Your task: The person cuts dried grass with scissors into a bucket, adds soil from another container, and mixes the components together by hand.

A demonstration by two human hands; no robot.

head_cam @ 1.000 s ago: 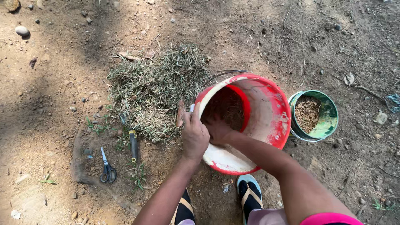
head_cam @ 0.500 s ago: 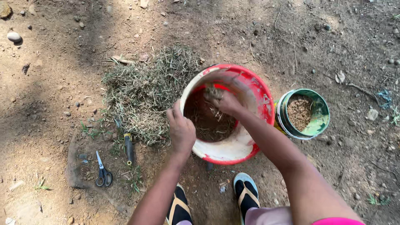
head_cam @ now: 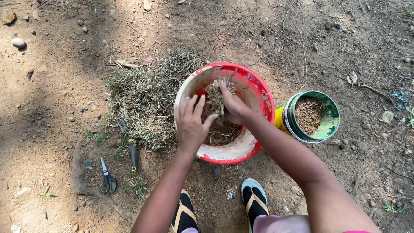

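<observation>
Now my right hand (head_cam: 235,105) pinches grass clump (head_cam: 214,98) over red bucket (head_cam: 258,92). Left hand (head_cam: 190,124) open, fingers spread, beside clump. Some mix already in bucket below. Big grass pile (head_cam: 144,92) left of hands, not used yet.

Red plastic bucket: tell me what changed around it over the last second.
The right hand moved from deep inside the red plastic bucket up to its far side, lifting a clump of dry grass and soil. The left hand left the rim, fingers spread. The small green tub and scissors stayed put.
</observation>
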